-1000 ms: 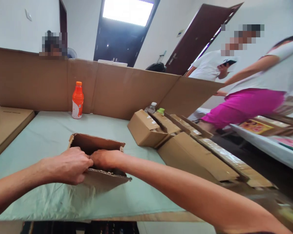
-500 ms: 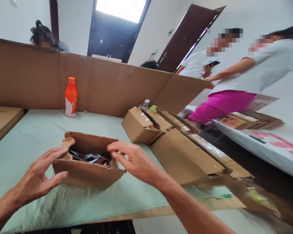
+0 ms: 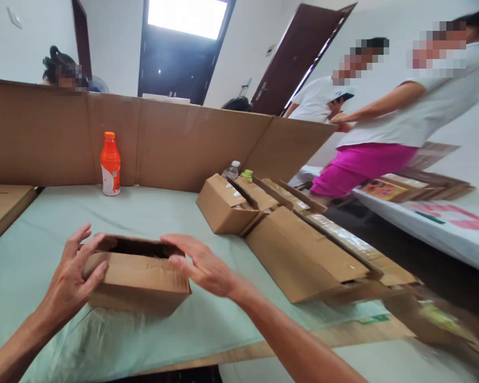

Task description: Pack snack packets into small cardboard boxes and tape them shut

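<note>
A small brown cardboard box stands on the pale green table cover, its near flap folded partway over and a dark gap along the far side. My left hand grips the left end, thumb against the near flap and fingers over the top corner. At the right end my right hand holds the top, its fingers reaching over the rim and its thumb by the flap. The contents are hidden now.
Several cardboard boxes stand to the right. An orange bottle is by the cardboard partition at the back. A flat carton lies at left. Two people stand beyond on the right; another person's head shows behind the partition.
The near flap has come down over the opening, covering the dark patterned contents seen before. Both hands have shifted slightly left with the box's ends. The view has tilted a little.
</note>
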`<move>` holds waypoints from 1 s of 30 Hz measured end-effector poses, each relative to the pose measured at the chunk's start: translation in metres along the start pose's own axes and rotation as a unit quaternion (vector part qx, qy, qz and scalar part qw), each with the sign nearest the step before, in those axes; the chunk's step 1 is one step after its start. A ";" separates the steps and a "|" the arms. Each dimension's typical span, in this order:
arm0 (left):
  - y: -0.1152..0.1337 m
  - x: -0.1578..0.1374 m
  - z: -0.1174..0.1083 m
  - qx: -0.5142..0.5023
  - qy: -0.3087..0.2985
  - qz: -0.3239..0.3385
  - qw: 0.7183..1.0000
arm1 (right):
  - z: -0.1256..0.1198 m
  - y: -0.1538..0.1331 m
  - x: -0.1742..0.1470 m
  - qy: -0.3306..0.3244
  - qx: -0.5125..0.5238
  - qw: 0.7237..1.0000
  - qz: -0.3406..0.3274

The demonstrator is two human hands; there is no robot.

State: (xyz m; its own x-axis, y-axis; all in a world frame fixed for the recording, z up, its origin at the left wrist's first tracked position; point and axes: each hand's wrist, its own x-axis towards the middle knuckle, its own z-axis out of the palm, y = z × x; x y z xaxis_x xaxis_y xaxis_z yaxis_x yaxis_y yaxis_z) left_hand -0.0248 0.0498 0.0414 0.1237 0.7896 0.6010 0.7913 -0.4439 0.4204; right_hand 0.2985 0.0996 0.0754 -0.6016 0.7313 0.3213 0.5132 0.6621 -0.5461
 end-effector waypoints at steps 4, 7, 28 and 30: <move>-0.015 -0.011 0.014 -0.040 -0.044 0.035 0.998 | 0.021 0.006 -0.029 -0.065 -0.071 0.993 -0.062; -0.019 -0.017 0.017 -0.075 -0.044 0.022 0.996 | 0.030 0.007 -0.035 -0.088 -0.120 0.988 -0.035; 0.034 0.050 0.158 -0.079 -0.132 0.151 0.976 | -0.010 0.081 -0.158 0.262 -0.256 0.927 0.086; 0.039 0.039 0.185 -0.069 -0.156 0.159 0.972 | -0.019 0.097 -0.178 0.322 -0.328 0.873 0.163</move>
State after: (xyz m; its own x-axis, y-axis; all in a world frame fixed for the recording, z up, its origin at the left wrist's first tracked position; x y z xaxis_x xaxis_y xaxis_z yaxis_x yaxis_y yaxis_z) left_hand 0.1209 0.1413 -0.0448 0.5417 0.6834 0.4894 0.5981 -0.7225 0.3468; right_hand 0.4666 0.0366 -0.0196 0.0019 0.6991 0.7150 0.9602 0.1985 -0.1966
